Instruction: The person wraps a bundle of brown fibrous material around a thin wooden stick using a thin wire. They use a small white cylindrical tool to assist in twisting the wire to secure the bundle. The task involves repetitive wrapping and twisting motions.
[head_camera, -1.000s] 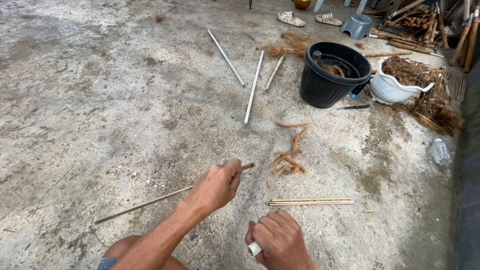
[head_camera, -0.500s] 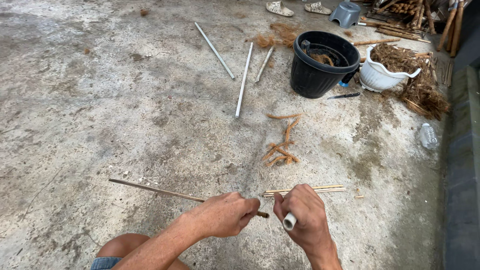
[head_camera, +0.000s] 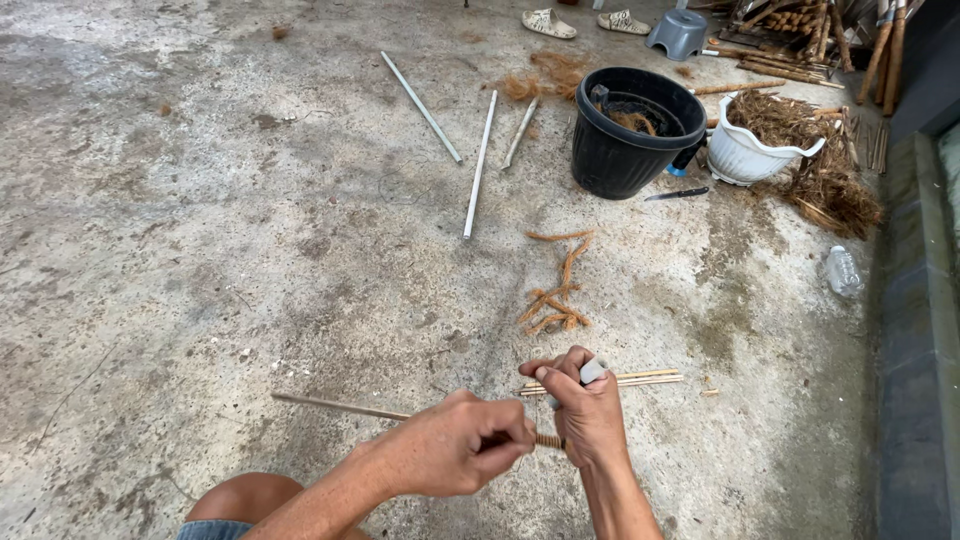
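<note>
My left hand (head_camera: 450, 452) grips a thin wooden stick (head_camera: 335, 405) that runs out to the left just above the concrete floor. A short stretch of the stick between my hands is wrapped in brown fibre cord (head_camera: 548, 440). My right hand (head_camera: 588, 412) is closed around the stick's right end and a small pale cylindrical object (head_camera: 592, 371) that pokes out above the fingers. Just behind my right hand lies a small bundle of thin pale sticks (head_camera: 640, 379) on the floor.
Twisted brown fibre cords (head_camera: 555, 295) lie ahead of me. Farther off lie three light poles (head_camera: 478, 165), a black bucket (head_camera: 625, 130), a white pot of dry fibre (head_camera: 760, 145), a knife (head_camera: 677, 194), a plastic bottle (head_camera: 842, 270) and a grey stool (head_camera: 678, 33).
My hands have come together on the stick. The stick was swung round and its right end brought to my right hand. The view has tilted slightly down.
</note>
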